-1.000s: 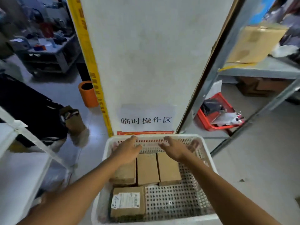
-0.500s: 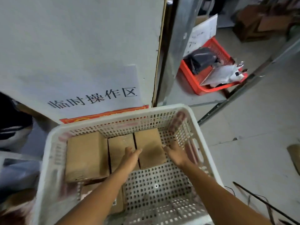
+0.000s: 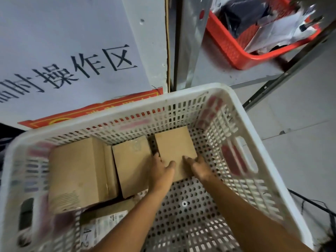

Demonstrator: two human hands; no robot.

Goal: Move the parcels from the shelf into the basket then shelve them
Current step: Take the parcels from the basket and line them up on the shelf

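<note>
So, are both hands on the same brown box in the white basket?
Yes, the left hand and right hand both touch the rightmost brown box.

The white perforated basket (image 3: 214, 99) holds three plain brown cardboard parcels in a far row, left (image 3: 78, 171), middle (image 3: 132, 164), right (image 3: 174, 144), plus a labelled parcel (image 3: 107, 220) near-left.
</note>
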